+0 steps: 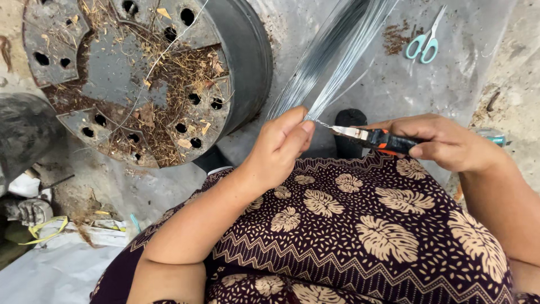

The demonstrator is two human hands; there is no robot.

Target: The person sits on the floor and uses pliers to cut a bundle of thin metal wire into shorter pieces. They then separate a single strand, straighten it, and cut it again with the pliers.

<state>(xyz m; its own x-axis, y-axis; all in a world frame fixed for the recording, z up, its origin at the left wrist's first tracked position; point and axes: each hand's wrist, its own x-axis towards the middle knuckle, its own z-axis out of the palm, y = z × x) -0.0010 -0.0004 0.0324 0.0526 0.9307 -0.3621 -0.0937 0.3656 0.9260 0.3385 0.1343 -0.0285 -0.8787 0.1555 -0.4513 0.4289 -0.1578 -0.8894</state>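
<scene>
My left hand (279, 145) pinches the near end of a bundle of thin silvery wires (332, 53) that fans away toward the top of the view. My right hand (444, 142) grips black-and-orange pliers (372, 137), whose metal jaws point left and meet a wire tip just beside my left fingertips. Both hands hover above my lap, which is covered by dark cloth with a tan leaf pattern (360, 225).
A big black plastic pot (247, 50) lies on its side at the upper left, its holed bottom strewn with dry fibres. Teal-handled scissors (424, 42) lie on the concrete floor at the upper right. White sheeting and yellow strapping (45, 231) sit at the lower left.
</scene>
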